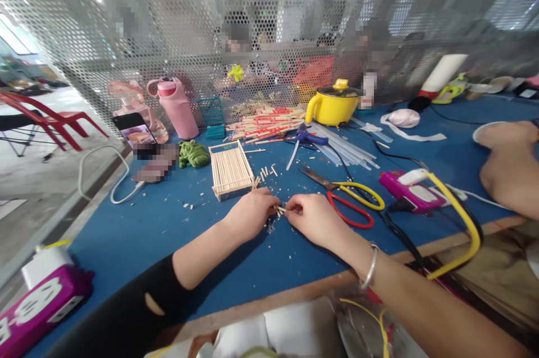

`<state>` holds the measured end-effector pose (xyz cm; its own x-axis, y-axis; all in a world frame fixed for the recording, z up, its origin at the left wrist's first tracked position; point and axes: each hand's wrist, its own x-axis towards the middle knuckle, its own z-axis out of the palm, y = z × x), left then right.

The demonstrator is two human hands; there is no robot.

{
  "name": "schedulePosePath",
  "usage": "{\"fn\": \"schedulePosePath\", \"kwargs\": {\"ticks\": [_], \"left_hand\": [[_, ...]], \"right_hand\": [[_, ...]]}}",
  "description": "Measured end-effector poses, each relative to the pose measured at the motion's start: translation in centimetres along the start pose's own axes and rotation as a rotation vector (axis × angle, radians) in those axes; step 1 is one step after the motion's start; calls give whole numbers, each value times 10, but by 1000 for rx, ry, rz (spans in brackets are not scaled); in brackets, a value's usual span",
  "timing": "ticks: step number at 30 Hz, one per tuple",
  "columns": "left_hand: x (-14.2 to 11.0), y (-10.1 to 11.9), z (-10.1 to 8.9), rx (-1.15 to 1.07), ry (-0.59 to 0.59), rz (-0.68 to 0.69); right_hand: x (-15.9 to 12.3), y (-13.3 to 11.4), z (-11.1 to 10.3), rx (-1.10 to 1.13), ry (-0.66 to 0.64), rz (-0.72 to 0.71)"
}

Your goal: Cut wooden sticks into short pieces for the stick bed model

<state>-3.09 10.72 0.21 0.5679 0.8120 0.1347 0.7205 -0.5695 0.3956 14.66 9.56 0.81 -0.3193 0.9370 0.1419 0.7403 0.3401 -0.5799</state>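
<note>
While the left grip (275,207) and right grip (288,210) pinch closed, a short stick (281,209) spans their fingertips.

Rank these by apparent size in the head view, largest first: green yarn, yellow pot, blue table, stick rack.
1. Blue table
2. Stick rack and yellow pot: too alike to rank, and the pot stands farther back
3. Green yarn

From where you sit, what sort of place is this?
Probably a shared craft workshop: a glue gun with glue sticks, big scissors and a small stick model lie on the blue table, and another person's arm rests at the right.
</note>
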Motion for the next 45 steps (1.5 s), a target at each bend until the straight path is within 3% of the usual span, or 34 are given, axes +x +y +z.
{"fn": "schedulePosePath", "kwargs": {"ticks": [8,15,19,24,30,34,39,45], "left_hand": [[9,-2,-5,53,-84,36],[10,18,-16,180,-228,-33],[8,18,-10,173,-173,-76],[-10,17,-17,-232,87,-269],[-33,25,-20,-916,114,-432],[-39,23,-18,-1031,161,-446],[-43,16,-14,-925,134,-442],[-38,20,-3,-1268,183,-573]], "right_hand": [[-7,16,-21,-80,-4,35],[-2,10,-26,-20,-175,-150],[7,4,-28,0,-215,-204],[18,-15,-35,-4,-273,-228],[30,-42,-34,20,-311,-344],[36,-48,-29,33,-293,-380],[35,-48,-24,77,-267,-371],[34,-44,-17,220,-252,-279]]}}
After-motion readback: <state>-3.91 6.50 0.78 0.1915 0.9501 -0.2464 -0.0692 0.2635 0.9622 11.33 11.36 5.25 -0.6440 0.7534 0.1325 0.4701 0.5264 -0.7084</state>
